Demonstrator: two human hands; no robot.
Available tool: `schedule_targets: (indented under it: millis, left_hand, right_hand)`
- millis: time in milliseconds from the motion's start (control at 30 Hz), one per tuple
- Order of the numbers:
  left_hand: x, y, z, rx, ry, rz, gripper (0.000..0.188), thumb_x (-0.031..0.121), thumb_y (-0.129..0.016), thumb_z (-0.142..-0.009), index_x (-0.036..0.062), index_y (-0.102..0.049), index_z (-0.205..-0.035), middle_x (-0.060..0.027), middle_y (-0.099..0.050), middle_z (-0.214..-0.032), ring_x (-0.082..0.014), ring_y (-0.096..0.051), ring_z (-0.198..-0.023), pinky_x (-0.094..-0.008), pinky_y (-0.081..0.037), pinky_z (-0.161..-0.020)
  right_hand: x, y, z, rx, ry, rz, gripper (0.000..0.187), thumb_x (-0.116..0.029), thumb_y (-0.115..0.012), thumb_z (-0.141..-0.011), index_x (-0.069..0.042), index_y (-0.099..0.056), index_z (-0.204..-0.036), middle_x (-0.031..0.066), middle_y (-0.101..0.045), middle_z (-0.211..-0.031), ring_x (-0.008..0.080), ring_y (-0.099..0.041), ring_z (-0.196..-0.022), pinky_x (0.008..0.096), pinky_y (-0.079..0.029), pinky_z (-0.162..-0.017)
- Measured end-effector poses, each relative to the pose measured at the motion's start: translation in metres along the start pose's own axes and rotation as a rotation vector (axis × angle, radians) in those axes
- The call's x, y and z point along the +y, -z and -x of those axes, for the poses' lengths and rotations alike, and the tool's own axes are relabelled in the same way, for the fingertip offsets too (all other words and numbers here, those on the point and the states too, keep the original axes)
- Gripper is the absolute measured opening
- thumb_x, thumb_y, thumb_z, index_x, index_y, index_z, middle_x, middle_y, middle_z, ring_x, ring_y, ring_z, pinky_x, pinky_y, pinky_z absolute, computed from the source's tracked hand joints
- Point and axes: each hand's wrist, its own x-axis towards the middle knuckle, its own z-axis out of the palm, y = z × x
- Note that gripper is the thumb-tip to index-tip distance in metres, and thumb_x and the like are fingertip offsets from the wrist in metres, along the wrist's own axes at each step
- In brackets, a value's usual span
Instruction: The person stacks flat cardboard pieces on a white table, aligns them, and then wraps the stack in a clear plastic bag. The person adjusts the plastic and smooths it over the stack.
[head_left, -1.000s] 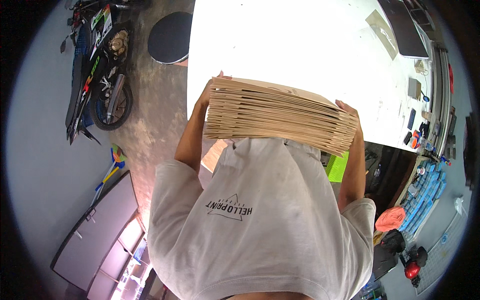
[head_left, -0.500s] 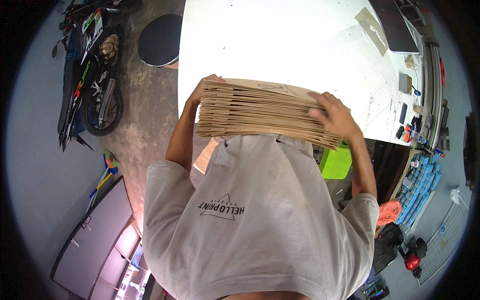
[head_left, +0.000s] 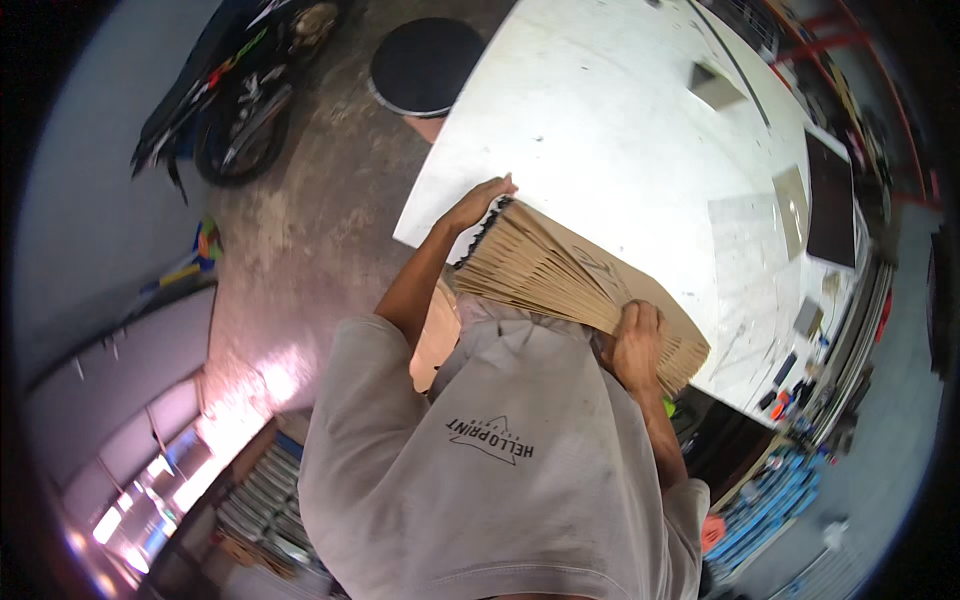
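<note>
A thick stack of flat brown paper bags [head_left: 540, 265] rests at the table's near edge, against the front of my shirt. Its layers fan apart toward the left end, where a row of black, cord-like loops shows. My left hand [head_left: 484, 203] is wrapped round the far left corner of the stack, its fingers partly hidden. Toward the right end my right hand [head_left: 640, 345] grips the stack, with knuckles bent over the top bag. Dark printing marks that top bag, partly covered by the hand.
The white table [head_left: 600, 130] spreads out beyond the stack. A round black-topped stool [head_left: 427, 65] stands at its left. Farther left is a motorbike [head_left: 240, 100]. A dark flat panel [head_left: 831, 198] and small tools lie along the right edge. Blue stacked items [head_left: 765, 510] sit lower right.
My view has turned, and the stack now slants down to the right. Its left end has fanned open, exposing the black loops. My right hand has closed over the top bag nearer my body.
</note>
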Motion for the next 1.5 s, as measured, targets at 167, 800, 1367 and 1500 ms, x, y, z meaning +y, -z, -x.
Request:
schedule_targets:
  millis: [167,800,1367,1500]
  left_hand:
    - [-0.054,0.046,0.059,0.595,0.126,0.254,0.067,0.056,-0.045,-0.103,-0.0056,-0.063,-0.124,-0.0156,-0.067,-0.123,-0.0236,-0.057,-0.122,-0.0340,-0.037,-0.109]
    - [-0.181,-0.032,0.178,0.449,0.108,0.377,0.064,0.054,-0.036,-0.107,0.0033,-0.047,-0.145,-0.0127,-0.051,-0.143,-0.0227,-0.046,-0.134,-0.0422,-0.035,-0.110]
    - [0.101,-0.083,0.253,-0.153,-0.238,0.362,0.055,0.014,-0.075,-0.082,-0.0042,-0.053,-0.129,-0.0116,-0.063,-0.120,-0.0216,-0.060,-0.111,-0.0366,-0.047,-0.096]
    - [0.093,-0.103,0.265,-0.146,-0.200,0.165,0.057,0.017,-0.077,-0.081,-0.0040,-0.053,-0.128,-0.0122,-0.064,-0.118,-0.0232,-0.062,-0.107,-0.0360,-0.050,-0.092]
  right_hand:
    - [-0.012,0.002,-0.009,0.011,0.032,0.094,0.053,-0.028,-0.081,-0.076,0.001,-0.054,-0.110,0.0204,-0.056,-0.103,0.0408,-0.055,-0.096,0.0512,-0.044,-0.085]
    - [-0.067,0.068,-0.017,0.176,-0.186,-0.244,0.034,-0.021,-0.086,-0.079,0.004,-0.066,-0.092,0.0189,-0.071,-0.078,0.0279,-0.071,-0.069,0.0353,-0.054,-0.065]
    - [-0.017,-0.014,0.210,0.835,-0.413,-1.114,0.044,-0.024,-0.070,-0.090,0.003,-0.052,-0.120,0.0043,-0.059,-0.095,0.0124,-0.055,-0.076,0.0300,-0.048,-0.069]
    - [-0.011,-0.046,0.244,0.875,-0.442,-1.220,0.041,-0.028,-0.068,-0.093,0.003,-0.054,-0.116,0.0025,-0.060,-0.089,0.0112,-0.055,-0.076,0.0288,-0.046,-0.068]
